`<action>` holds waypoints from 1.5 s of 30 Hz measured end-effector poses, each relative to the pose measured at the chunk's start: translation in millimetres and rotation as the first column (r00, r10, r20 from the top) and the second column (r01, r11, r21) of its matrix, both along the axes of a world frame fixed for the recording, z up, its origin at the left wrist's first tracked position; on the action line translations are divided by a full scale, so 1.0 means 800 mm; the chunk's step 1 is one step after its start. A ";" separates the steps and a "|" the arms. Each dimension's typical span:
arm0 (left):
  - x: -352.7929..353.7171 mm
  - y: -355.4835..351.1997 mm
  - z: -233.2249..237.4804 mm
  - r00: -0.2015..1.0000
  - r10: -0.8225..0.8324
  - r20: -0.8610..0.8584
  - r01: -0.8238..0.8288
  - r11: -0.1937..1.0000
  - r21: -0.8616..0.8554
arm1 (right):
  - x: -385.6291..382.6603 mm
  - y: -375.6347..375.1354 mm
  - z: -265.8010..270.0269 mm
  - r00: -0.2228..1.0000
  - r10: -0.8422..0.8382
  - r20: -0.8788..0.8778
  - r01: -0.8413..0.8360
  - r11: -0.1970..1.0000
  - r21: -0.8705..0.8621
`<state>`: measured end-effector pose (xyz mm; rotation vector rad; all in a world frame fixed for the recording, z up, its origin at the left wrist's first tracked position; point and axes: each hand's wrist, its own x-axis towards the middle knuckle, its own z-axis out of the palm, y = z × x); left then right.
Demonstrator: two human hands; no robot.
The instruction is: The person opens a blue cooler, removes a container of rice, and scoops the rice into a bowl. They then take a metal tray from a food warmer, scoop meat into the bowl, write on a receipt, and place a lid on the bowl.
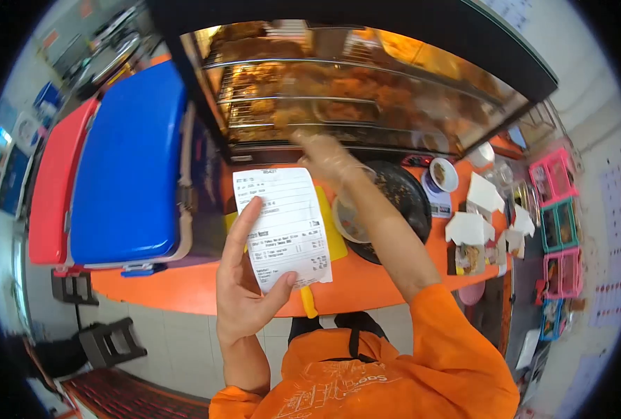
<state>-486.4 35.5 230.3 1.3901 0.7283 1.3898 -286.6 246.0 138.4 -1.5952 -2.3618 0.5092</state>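
My left hand (244, 300) is closed on a printed paper receipt (293, 223), with the thumb near its lower edge and a finger across its front. My right hand (328, 157) reaches forward to the front of a lit glass food warmer (352, 14). A clear plastic glove seems to cover it, and its fingers are smeared by motion. Fried pieces of food (342, 110) lie on racks inside the warmer. Behind the receipt shows a yellow board (336, 244), with a yellow handle (309, 302) below it. Under my right forearm are a clear bowl (345, 222) and a black round tray (412, 199).
Blue (130, 167) and red (60, 185) cool boxes stand at the left of the orange counter (164, 285). On the right are a scale (440, 208) bearing a white bowl (444, 173), open food boxes (470, 229) and coloured baskets (558, 223). A dark stool (111, 342) stands below.
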 end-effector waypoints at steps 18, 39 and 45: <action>0.324 -0.101 -0.154 0.936 0.000 -0.352 -0.194 0.834 -0.517 | 0.669 -0.113 -0.235 0.724 -0.687 -0.064 0.681 0.726 -0.093; 0.716 -0.152 -0.082 0.757 -0.478 -0.446 0.433 0.878 -0.206 | 0.976 -0.637 0.004 -0.052 -0.870 -0.491 0.771 0.278 -0.573; 0.917 -0.154 -0.085 0.786 -0.600 -0.150 0.549 0.788 -0.279 | 1.224 -0.780 -0.215 -0.387 -0.752 -0.534 0.816 -0.010 -0.577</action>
